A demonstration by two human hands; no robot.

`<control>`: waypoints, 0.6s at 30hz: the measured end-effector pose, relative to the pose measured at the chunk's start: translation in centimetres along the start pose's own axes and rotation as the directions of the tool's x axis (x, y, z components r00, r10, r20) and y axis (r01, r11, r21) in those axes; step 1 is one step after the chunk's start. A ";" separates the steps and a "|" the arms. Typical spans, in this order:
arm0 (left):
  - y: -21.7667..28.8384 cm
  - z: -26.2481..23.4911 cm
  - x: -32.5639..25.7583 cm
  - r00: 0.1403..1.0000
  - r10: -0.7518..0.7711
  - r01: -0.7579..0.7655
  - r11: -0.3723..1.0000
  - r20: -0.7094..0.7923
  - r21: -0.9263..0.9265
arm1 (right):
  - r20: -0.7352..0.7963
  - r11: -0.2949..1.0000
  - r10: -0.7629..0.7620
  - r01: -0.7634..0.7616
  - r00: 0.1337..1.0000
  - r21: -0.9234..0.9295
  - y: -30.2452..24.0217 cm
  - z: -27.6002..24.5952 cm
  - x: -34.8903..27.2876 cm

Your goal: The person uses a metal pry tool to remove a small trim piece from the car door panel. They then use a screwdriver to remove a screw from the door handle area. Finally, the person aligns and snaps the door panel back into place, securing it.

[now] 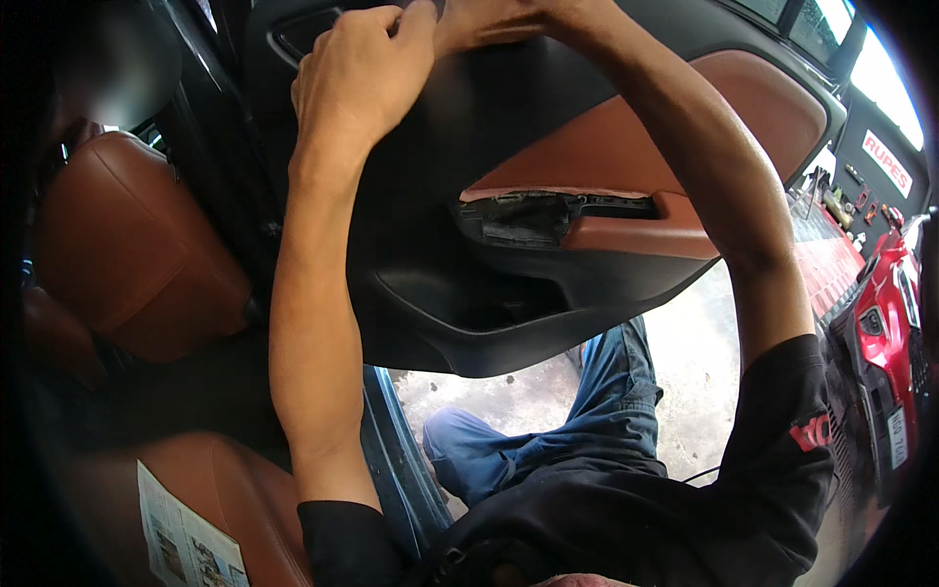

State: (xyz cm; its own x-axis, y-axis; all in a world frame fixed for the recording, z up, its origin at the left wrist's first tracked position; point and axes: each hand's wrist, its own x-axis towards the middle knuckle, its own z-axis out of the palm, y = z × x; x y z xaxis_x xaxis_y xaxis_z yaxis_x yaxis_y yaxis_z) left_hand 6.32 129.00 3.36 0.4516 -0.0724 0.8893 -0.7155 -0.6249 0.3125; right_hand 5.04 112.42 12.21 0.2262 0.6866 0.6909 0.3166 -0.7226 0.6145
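Note:
A car door panel point(606, 147) in black plastic with a brown leather insert stands in front of me, its armrest recess point(548, 215) open where a part has been removed. My left hand point(357, 78) is raised against the panel's upper edge near the black door handle pocket point(303, 34), fingers curled onto the panel. My right hand point(489, 20) reaches across to the same top edge and is partly cut off by the picture's upper rim. Both hands press or grip the panel's top.
Brown leather car seats are on the left: a seat back point(127, 245) and a cushion point(225, 489) with a printed paper sheet point(186, 538) on it. My bent knee in blue jeans point(548, 440) rests over a concrete floor. A red vehicle point(885, 333) stands at right.

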 end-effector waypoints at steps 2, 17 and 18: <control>-1.4 0.9 0.3 0.963 0.237 -0.240 0.971 -0.132 -0.007 | 0.019 0.998 0.006 -0.007 1.000 0.057 -0.3 -0.5 0.2; -1.3 0.7 -0.3 0.977 0.136 -0.103 0.976 0.167 -0.194 | -0.527 0.535 0.817 -0.650 0.235 0.539 -2.1 -11.3 -24.3; -1.3 0.9 -0.2 0.979 0.136 -0.103 0.973 0.152 -0.209 | -0.480 0.389 0.873 -0.711 0.082 0.586 -2.6 -11.1 -28.6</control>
State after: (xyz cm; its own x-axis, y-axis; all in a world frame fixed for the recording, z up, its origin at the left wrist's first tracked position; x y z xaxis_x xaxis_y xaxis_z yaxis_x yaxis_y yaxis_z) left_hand 7.59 129.16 2.47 0.4256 -0.2741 0.8624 -0.8535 -0.4381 0.2820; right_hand -12.45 93.76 -4.93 -0.1473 -0.6129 0.7764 0.5016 -0.7228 -0.4754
